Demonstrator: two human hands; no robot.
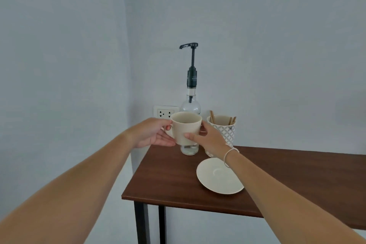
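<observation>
Held cream cup aloft: left hand fingers pinching handle, right hand fingers curled round body; pump bottle just behind fingers, saucer below.

matt cream ceramic cup, glossy saucer, clear glass bottle w/ plastic pump, smooth wood-look table

The cup hides the middle of the bottle behind it, and the left hand covers most of its handle. What the cup holds cannot be told. The right hand and its wrist cover the lower paper cup and the right rim of the saucer. The pump label is too small to read. The desk runs off the right edge, and its legs are cut off below.
</observation>
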